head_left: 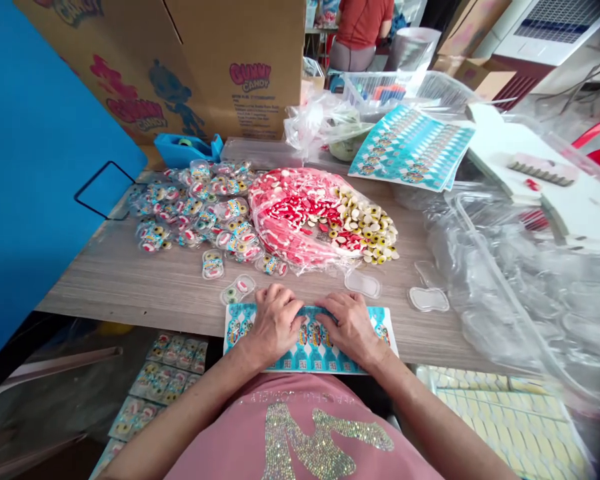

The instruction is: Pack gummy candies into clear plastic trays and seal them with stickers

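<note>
A blue printed sticker sheet (313,364) lies at the table's front edge, close to my body. Over its left half, my left hand (276,328) has curled fingers, with thumb and fingertips pinching at the sheet. My right hand (351,330) rests on the right half in the same way, its thumb bent toward the left one. What lies under the fingers is partly hidden. Just beyond my left hand sits a clear container (238,289) with candies inside. A clear plastic container (363,283) lies beyond my right hand.
A bag of red and eyeball candies (305,220) spreads mid-table. Packed candies (190,207) pile at left, before a blue tape dispenser (187,150) and cardboard box (205,67). More sticker sheets (415,147) and a bin of clear containers (505,273) stand right. Another person (363,30) is behind.
</note>
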`<state>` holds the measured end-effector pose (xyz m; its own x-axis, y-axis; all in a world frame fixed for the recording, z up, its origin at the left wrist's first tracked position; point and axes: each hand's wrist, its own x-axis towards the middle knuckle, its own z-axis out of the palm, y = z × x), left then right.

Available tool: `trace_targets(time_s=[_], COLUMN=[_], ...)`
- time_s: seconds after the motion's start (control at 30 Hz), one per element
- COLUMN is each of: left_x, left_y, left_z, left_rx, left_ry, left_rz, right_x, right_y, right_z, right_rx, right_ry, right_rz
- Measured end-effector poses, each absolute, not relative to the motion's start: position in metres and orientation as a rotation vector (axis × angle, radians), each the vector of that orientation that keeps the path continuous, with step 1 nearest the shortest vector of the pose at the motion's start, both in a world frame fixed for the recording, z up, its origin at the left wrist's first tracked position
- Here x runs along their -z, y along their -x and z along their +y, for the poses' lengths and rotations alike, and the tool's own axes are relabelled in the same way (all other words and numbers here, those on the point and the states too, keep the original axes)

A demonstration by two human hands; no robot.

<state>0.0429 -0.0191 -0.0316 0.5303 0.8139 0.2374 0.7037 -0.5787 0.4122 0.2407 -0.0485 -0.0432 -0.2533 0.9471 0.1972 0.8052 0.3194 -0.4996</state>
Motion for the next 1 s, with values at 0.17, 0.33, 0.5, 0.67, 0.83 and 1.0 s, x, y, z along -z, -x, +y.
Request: trace_targets(time_s=[0.17, 0.33, 0.5, 0.67, 0.83, 1.0], left_x=[0.039, 0.044, 0.047, 0.051, 0.052, 0.055], left_y=[-0.044, -0.043, -0.042, -0.042, -0.041, -0.041], left_z=[-0.014, -0.015, -0.019, -0.017, -0.013, -0.013], left_rx=[-0.626, -0.652, -0.749, -0.761, -0.670, -0.780], left_ry=[-2.495, -2.581, -2.674, -2.648, -2.656, -2.694], left_rz=[1.297, 1.266, 1.218, 1.144, 0.982, 0.925], right_x=[0.037, 0.040, 0.051, 0.058, 0.055, 0.050], right_y=[-0.237, -0.236, -0.236, -0.239, -0.245, -0.256], right_z=[-0.041, -0.043, -0.049, -0.053, -0.055, -0.046], right_rx=[-0.276, -0.055, -0.035, -0.143, -0.385, -0.517], right_ry=[1.591, 1.547, 1.414, 1.324, 1.306, 1.454], right_rz=[-2.238, -2.275, -2.325, -2.293, -2.090, -1.895])
